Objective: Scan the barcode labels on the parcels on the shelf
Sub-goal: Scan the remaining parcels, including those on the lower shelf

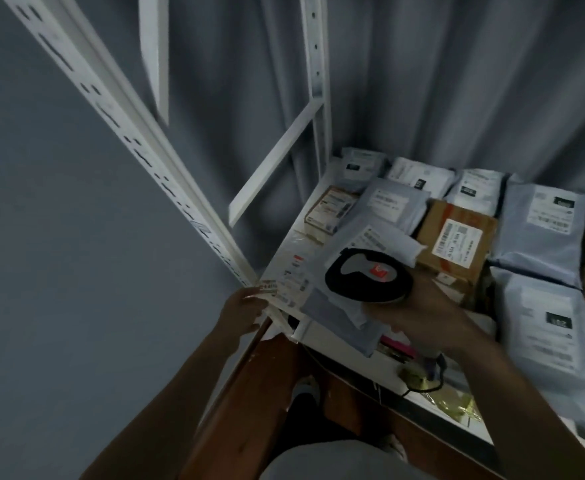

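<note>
- Two hands in view: right hand (419,315) gripping black-and-grey handheld barcode scanner (367,273) above grey plastic mailer parcel (363,251).
- Left hand (241,311) pinching front-left edge of clear-wrapped flat parcel (293,277).
- Parcels lying flat on white metal shelf (332,332).
</note>
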